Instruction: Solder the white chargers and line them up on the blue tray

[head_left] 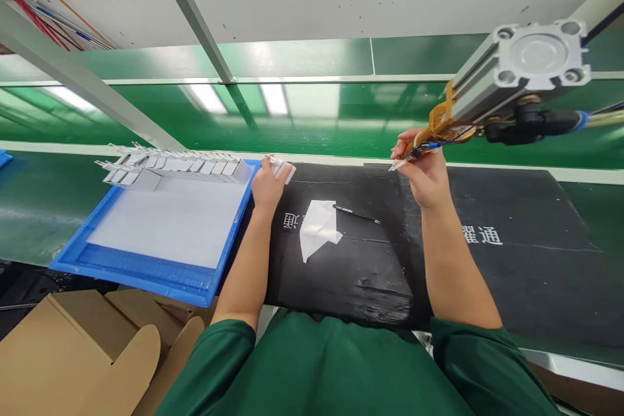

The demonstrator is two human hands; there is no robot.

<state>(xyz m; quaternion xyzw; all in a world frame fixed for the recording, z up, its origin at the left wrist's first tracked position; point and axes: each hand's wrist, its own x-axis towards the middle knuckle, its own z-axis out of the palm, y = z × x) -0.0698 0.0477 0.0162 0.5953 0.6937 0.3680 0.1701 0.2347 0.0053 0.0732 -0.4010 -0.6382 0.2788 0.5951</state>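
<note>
White Chinese characters are printed on the black mat (526,279) lying on the tabletop (43,214). Below and slightly right of the left hand (268,185), one character (291,220) appears to read 通; the mark beside it is mostly hidden by white paper (319,224). Right of the right hand (424,172) and nearer the body, a second pair of characters (482,234) stands on the mat, too skewed to read for certain. Between the hands, a black pen (361,214) bears pale lettering, too small to read.
</note>
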